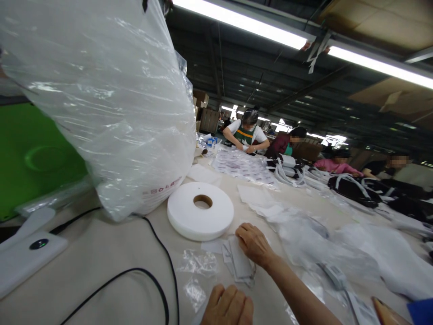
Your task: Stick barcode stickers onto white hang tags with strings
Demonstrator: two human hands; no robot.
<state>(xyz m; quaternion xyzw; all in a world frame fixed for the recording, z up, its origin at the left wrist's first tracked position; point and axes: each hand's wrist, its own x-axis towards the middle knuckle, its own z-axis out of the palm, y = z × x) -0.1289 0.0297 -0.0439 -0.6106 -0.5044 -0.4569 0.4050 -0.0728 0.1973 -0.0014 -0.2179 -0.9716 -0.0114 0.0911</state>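
On table (pixel 118 243); slips (pixel 239 263) seemingly lengthwise forward

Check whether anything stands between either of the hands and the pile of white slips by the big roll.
Nothing visible does. The right hand appears to touch the white slips, and nothing shows between them and the left hand; the clear plastic lies to their left.

Right hand (pixel 253 243) out in front, back of hand up, fingers bent, tips curled down and hard to see. Right forearm (pixel 297 289) bare, slanting up and left from low right. Left hand (pixel 230 309) closer to body, fingers curled, rest cut off at bottom. Hands near each other, not touching. Grip hard to tell.
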